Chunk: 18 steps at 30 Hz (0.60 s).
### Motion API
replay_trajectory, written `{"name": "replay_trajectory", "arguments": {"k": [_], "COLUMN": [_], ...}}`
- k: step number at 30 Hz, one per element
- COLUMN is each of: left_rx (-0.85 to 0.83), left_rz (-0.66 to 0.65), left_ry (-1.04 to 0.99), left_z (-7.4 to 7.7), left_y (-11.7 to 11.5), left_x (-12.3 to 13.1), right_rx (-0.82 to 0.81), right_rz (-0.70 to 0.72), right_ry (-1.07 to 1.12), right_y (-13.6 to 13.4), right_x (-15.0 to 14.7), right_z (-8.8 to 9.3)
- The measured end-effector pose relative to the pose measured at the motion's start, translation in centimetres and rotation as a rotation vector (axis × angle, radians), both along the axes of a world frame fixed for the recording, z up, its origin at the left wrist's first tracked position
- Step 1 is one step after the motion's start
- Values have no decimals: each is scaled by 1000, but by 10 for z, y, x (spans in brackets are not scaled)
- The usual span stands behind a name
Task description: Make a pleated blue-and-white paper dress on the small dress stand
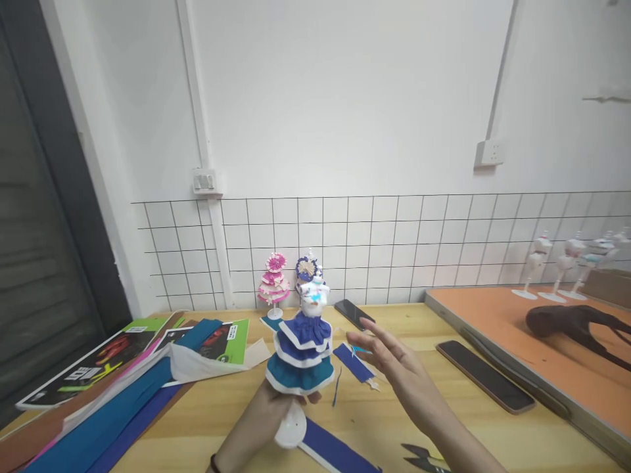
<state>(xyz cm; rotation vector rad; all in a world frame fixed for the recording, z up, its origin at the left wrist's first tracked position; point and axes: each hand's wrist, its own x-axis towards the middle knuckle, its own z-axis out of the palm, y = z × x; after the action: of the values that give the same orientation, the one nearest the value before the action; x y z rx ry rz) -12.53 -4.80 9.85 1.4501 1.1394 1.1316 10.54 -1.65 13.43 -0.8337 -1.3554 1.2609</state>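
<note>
Head view: fingers of the left hand (266, 410) seem curled closed around the mannequin (314, 302) beneath its ruffled skirt (302, 368), tilted over the counter (374, 420), the right hand (401, 361) loosely open and empty beside it; a slack grip could drop it, a careless brush crumple the ruffles.

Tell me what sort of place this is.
Probably a small craft or sewing workspace: the left hand holds a miniature dress form in tiered ruffles, with fabric strips and snips on the wooden table.
</note>
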Motion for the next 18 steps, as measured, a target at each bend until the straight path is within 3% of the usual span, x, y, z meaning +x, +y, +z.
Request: {"name": "replay_trajectory", "arguments": {"k": [7,12,18], "left_rx": [26,79,61], "left_rz": [39,150,240], "left_ry": [-23,0,64], "left_z": [-14,-22,-41], "left_y": [28,52,81], "left_x": [-9,-12,-15], "right_rx": [-103,-119,-23], "right_rz": [96,127,145], "right_ry": [-193,-302,-581], "right_y": [2,0,-4], "right_x": [-15,-19,-6], "right_z": [-26,-43,-80]}}
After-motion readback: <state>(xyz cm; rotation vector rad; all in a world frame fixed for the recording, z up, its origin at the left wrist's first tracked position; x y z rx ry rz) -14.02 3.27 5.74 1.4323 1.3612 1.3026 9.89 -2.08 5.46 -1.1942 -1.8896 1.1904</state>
